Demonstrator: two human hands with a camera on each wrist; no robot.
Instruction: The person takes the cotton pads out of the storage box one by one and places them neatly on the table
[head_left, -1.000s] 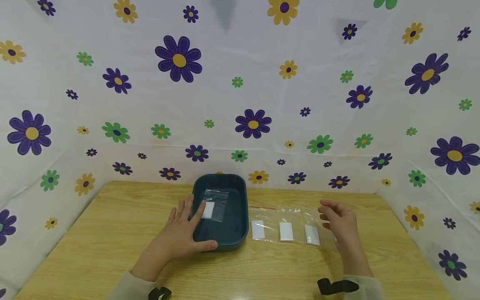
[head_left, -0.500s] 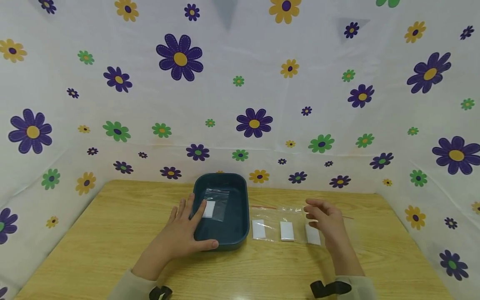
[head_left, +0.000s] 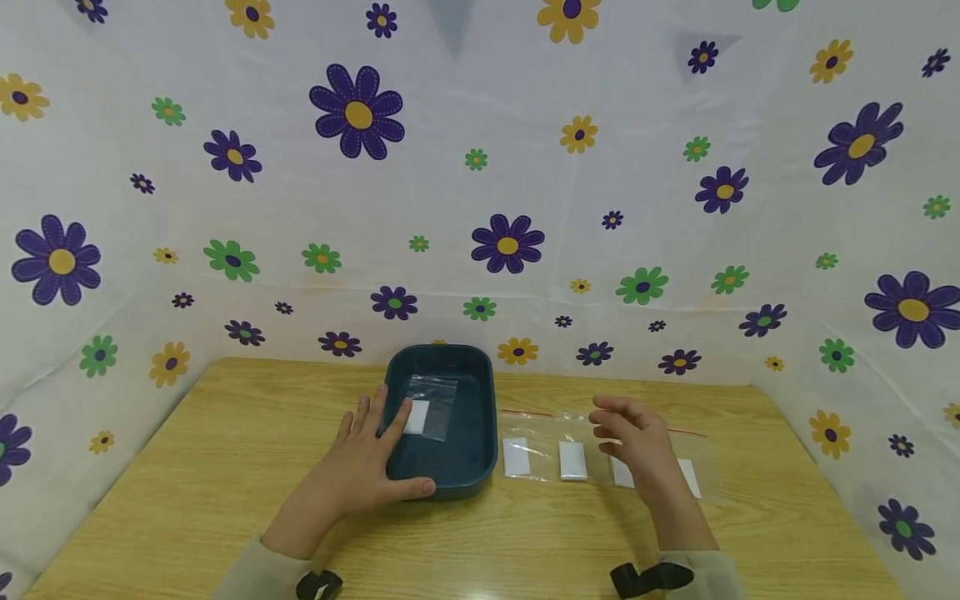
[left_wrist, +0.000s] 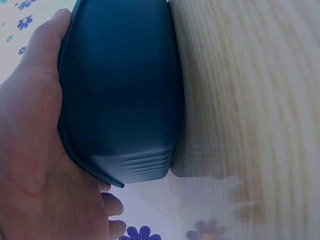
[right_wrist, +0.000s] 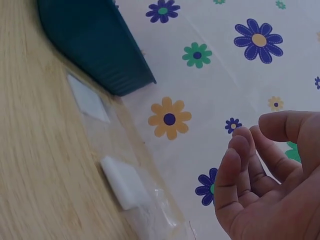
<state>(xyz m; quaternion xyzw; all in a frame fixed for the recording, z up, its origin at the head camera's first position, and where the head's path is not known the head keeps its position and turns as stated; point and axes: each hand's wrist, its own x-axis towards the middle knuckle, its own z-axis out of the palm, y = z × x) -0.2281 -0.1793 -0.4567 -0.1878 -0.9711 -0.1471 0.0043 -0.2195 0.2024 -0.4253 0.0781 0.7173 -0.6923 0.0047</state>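
My left hand (head_left: 363, 471) lies spread along the left rim of a dark teal plastic basin (head_left: 461, 467), its thumb over the near rim. Inside the basin is a clear zip bag (head_left: 438, 412) with a white rectangular piece in it; a fingertip overlaps the white piece in the head view. My right hand (head_left: 637, 442), fingers loosely bent and holding nothing, hovers over a row of similar zip bags (head_left: 572, 461) to the basin's right. It partly hides the bag (head_left: 621, 473) beneath it. In the right wrist view, two white pieces in bags (right_wrist: 122, 182) lie below the raised fingers (right_wrist: 230, 170).
The row of bags begins close beside the basin and ends with a bag (head_left: 690, 477) to the right of my right hand. All stand on a wooden table (head_left: 480, 550). A flower-patterned cloth (head_left: 435, 167) hangs behind and along both sides.
My right hand has moved left along the row of bags, uncovering the rightmost bag and covering part of the one beside it. My left hand and the basin have stayed put.
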